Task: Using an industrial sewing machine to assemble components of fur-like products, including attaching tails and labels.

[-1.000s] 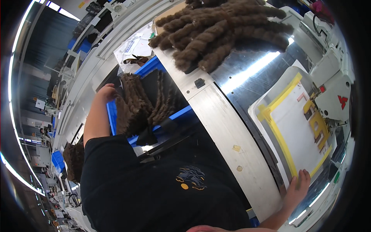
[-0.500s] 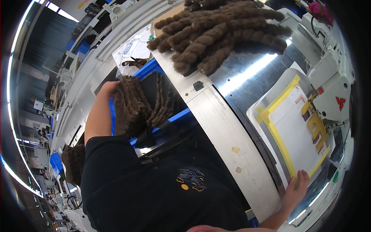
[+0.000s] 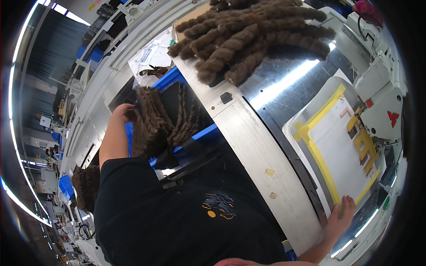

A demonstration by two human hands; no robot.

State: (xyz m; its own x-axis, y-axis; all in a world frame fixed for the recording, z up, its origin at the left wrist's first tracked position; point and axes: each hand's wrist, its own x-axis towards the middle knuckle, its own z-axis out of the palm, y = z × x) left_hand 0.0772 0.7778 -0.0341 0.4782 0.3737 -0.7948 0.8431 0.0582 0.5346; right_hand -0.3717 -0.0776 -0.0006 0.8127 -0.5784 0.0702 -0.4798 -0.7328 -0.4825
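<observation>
My left hand [image 3: 126, 112] is at the left edge of a stack of brown furry strips [image 3: 151, 122]. Its fingertips are lost against the dark pile, so I cannot see whether they grip a strip. The strips sit in a blue bin [image 3: 205, 133], with several thinner twisted strands [image 3: 184, 113] beside them. Over on the right, my right hand [image 3: 341, 217] lies with fingers stretched out at the near corner of a flat white template [image 3: 330, 142] edged in yellow tape. That template rests on the metal bed of a white sewing machine [image 3: 381, 106].
A large heap of thick brown furry rolls [image 3: 253, 40], tied round the middle, covers the far part of the worktable [image 3: 262, 164]. Clear plastic bags [image 3: 153, 55] lie beyond the bin. Another brown furry bundle [image 3: 86, 186] is behind my left arm, near a small blue bin [image 3: 65, 187].
My left hand has slid a little toward me along the edge of the furry stack. My right hand stays at the template's corner.
</observation>
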